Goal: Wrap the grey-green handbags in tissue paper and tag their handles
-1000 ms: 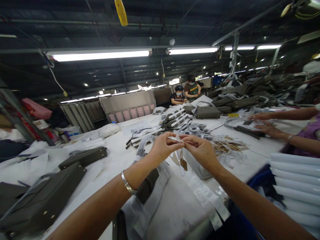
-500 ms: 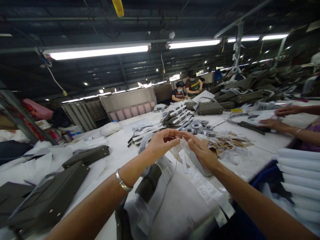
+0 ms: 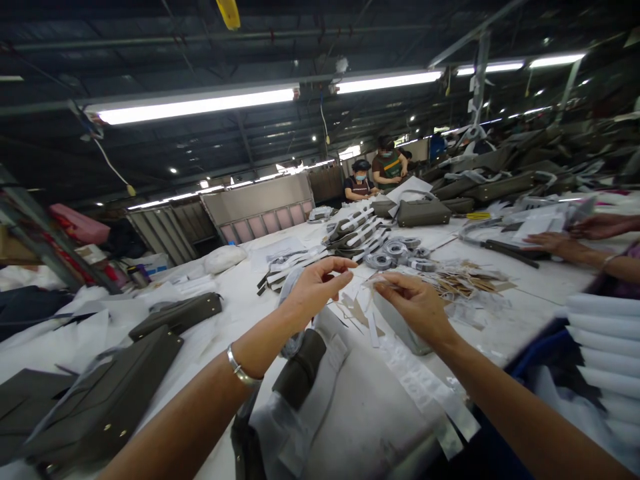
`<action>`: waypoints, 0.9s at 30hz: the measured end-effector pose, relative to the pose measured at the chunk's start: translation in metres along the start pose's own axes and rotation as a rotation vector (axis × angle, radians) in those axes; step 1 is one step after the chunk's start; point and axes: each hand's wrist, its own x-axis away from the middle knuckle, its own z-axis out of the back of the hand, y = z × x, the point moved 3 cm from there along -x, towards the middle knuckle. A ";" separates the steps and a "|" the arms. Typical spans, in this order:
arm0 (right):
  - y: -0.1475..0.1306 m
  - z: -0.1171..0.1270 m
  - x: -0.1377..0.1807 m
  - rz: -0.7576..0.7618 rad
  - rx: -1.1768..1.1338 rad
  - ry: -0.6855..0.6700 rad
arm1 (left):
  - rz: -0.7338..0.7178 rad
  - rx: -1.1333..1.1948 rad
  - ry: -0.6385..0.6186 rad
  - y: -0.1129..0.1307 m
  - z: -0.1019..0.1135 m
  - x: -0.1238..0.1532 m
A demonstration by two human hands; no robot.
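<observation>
My left hand (image 3: 317, 290) hovers over the white table (image 3: 360, 427), its thumb and forefinger curled in a loose pinch; I cannot make out anything between them. My right hand (image 3: 417, 303) is a little to the right, pinching a thin pale strip (image 3: 376, 281) at its fingertips. Under both hands lie small brown tags (image 3: 357, 311) and a dark olive bag (image 3: 300, 373) partly wrapped in white paper. A long clear-white strip (image 3: 425, 393) runs from below my right hand toward the table's near edge.
Olive bags (image 3: 100, 400) (image 3: 175, 313) lie at the left. Tape rolls (image 3: 395, 252), wrapped straps (image 3: 357, 230) and a heap of brown tags (image 3: 465, 283) sit beyond my hands. White sheets (image 3: 600, 333) are stacked at the right. A co-worker's hands (image 3: 575, 243) work there; two people (image 3: 373, 177) stand at the far end.
My hands, pinched together on a tag a second ago, have drawn apart. The left hand's pinch has loosened; the right keeps hold of a thin strip. The view has tilted slightly.
</observation>
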 end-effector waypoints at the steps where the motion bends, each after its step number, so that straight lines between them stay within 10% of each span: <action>1: 0.001 0.003 0.001 0.000 0.037 0.017 | 0.006 -0.046 0.016 0.000 0.001 0.000; 15: 0.006 -0.004 0.022 0.088 0.206 0.088 | 0.174 0.276 -0.240 -0.002 -0.009 -0.002; 27: 0.005 -0.009 0.031 -0.038 0.055 0.073 | 0.061 -0.150 -0.143 -0.008 -0.012 -0.004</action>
